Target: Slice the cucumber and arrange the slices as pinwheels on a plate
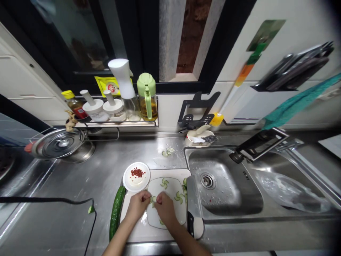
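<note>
Over the white square plate (168,182), my left hand (139,203) and my right hand (165,208) nearly meet, fingers pinched. Pale green cucumber slices (153,202) show between the fingertips, touching both hands; the fingers partly cover them. Other thin slices lie on the plate in curved fans, one cucumber fan (164,183) near the far edge and another cucumber fan (179,197) at the right. A small white dish (128,183) with red dried berries (137,172) stands beyond my left hand. Along the board's left side lies a whole cucumber (116,209).
The plate rests on a cutting board (141,227). A cleaver (194,199) with a black handle lies on the board's right side, by the sink (223,185). Cucumber scraps (168,152) lie behind. A black cord (92,220) crosses the counter at left. An oil bottle (147,99) stands on the rack.
</note>
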`<state>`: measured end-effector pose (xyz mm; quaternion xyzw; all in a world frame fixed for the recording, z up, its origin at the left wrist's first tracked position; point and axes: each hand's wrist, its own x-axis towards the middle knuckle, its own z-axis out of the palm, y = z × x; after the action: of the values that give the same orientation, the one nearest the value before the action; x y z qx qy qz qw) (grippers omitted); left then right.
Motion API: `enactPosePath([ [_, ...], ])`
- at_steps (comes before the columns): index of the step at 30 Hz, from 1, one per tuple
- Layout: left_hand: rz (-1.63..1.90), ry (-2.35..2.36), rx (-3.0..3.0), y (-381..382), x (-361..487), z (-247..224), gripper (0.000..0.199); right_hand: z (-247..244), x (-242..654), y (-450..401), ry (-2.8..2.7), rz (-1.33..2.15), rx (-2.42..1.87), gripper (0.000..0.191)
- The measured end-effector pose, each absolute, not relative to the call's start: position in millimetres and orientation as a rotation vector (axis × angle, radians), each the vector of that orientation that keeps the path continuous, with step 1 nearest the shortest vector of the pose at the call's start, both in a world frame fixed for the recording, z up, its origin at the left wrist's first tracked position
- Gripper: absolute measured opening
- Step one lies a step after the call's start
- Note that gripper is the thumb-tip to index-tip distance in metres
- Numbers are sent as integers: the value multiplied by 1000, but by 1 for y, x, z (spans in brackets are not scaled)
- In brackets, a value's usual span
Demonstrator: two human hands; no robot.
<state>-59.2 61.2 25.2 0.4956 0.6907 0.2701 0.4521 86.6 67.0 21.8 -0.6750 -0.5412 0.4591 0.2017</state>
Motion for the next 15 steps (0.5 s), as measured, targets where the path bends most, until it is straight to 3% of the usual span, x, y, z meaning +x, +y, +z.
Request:
enactPosePath([
  [15,546,1750,1414,66,-55,31,14,10,82,66,-1534,1266,-1995,18],
])
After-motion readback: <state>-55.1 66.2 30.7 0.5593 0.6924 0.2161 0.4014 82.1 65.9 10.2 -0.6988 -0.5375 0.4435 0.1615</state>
